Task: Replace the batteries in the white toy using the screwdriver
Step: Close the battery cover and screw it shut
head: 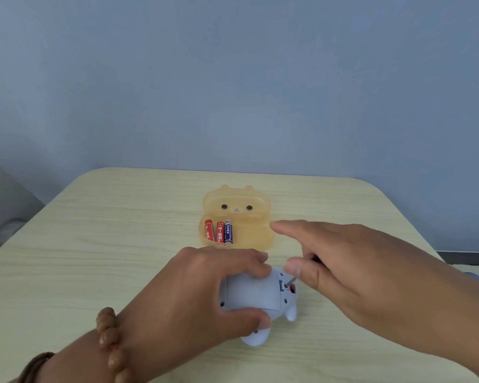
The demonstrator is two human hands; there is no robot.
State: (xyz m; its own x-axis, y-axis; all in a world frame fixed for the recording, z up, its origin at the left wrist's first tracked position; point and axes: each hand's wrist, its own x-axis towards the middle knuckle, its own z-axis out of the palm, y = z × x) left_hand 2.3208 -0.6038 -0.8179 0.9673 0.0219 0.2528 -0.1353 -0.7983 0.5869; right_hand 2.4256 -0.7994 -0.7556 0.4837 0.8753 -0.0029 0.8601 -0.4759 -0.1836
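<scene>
Head camera: my left fingers curl round the white toy, holding it on the worktop. Just beyond them, three batteries lie in an orange case. My right fingers pinch the screwdriver, index finger straight. Its tip sits in the toy's end beside my left fingertips.

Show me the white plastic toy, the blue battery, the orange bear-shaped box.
White plastic toy (249, 294), head view, smooth body.
Blue battery (228, 231), head view, label middle.
Orange bear-shaped box (256, 233), head view, bare floor.
</scene>
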